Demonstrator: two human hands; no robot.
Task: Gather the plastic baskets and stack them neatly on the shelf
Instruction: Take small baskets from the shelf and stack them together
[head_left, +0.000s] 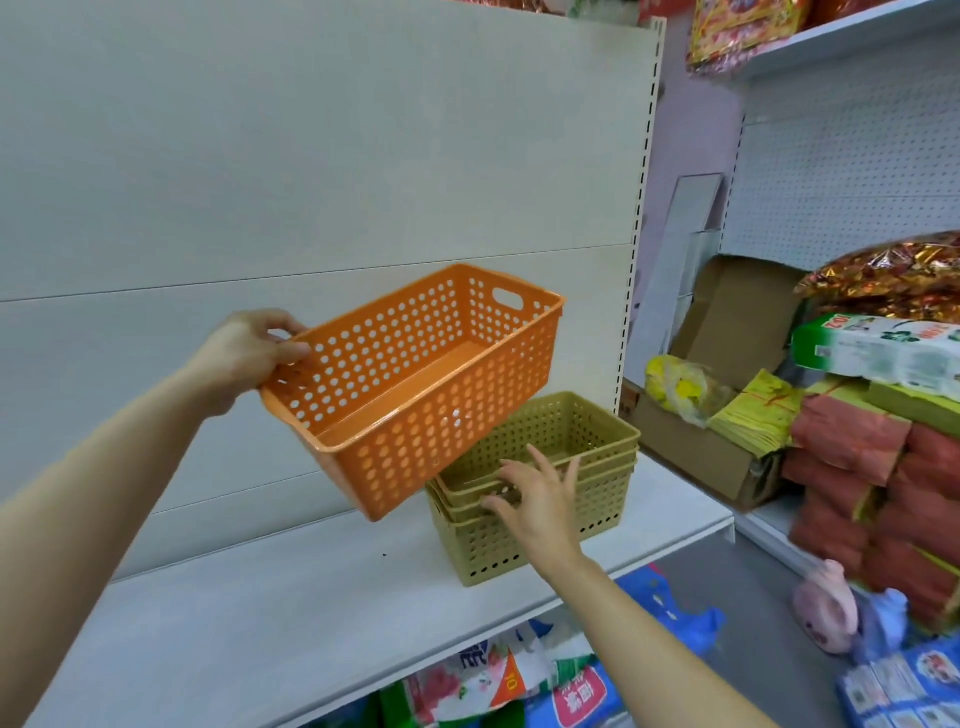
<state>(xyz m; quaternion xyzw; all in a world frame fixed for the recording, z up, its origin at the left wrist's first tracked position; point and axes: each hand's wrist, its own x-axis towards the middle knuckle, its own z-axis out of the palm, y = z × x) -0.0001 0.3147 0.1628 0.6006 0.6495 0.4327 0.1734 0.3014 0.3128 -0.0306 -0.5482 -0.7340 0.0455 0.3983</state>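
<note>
Right hand (537, 501) with fingers spread, touching the rim of the tan baskets (545, 467) stacked on the white shelf (311, 597). Left hand (249, 353) pinching the end of the orange basket (415, 384), up in the air, tilted, just above the tan stack.

Smooth, slightly shiny plastic full of round holes on the orange basket (415, 384). Duller plastic with smaller holes on the tan baskets (550, 467) just below it. Flat, matt white shelf board (311, 597) under those. Rough brown cardboard box (727, 457) right of the tan baskets, with crinkly shiny foil packs (893, 275) above it.
</note>
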